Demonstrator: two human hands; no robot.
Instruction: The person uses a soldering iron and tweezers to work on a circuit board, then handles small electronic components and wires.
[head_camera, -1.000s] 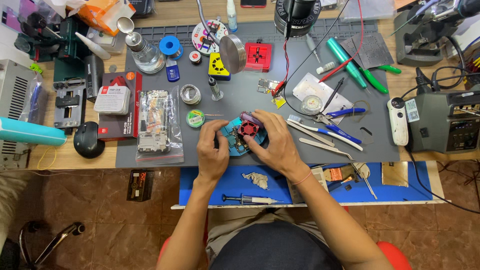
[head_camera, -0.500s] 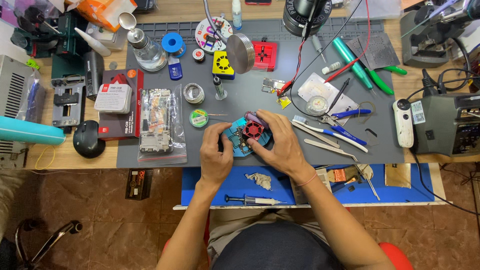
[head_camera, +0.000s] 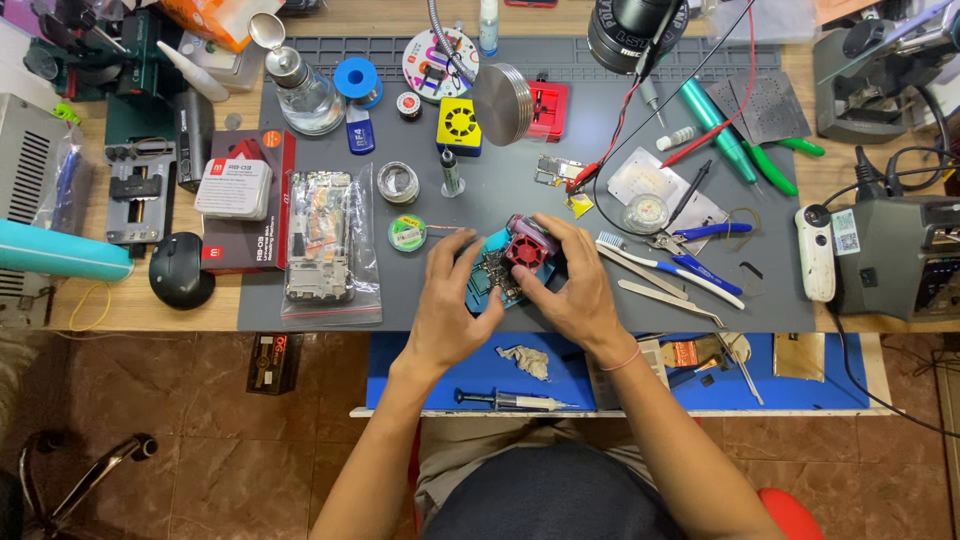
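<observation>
Now, line by line, what lies under your hands:

Thing in hand: a teal holder (head_camera: 497, 283) with a small circuit board clamped in it and a red fan block (head_camera: 527, 249) on its far right corner, near the middle of the grey mat (head_camera: 560, 200).
Left hand (head_camera: 452, 300): your fingers curl narrow around the holder's left side, tips on the board.
Right hand (head_camera: 572, 283): closer to the fan; thumb and forefinger pinch its red body from the right.
Direction: the holder lies between both hands, just beyond your palms; its long axis seems to run near-left to far-right, though your fingers hide most of it.
Surface: flat mat, crowded. Blue-handled tweezers (head_camera: 672, 268) lie just right of your right hand, a green solder-wick reel (head_camera: 406, 232) just left and farther off.
Room: a bagged phone frame (head_camera: 322, 238) sits well apart on the left; a syringe (head_camera: 510, 401) rests on the blue shelf (head_camera: 800, 385) nearest you.
</observation>
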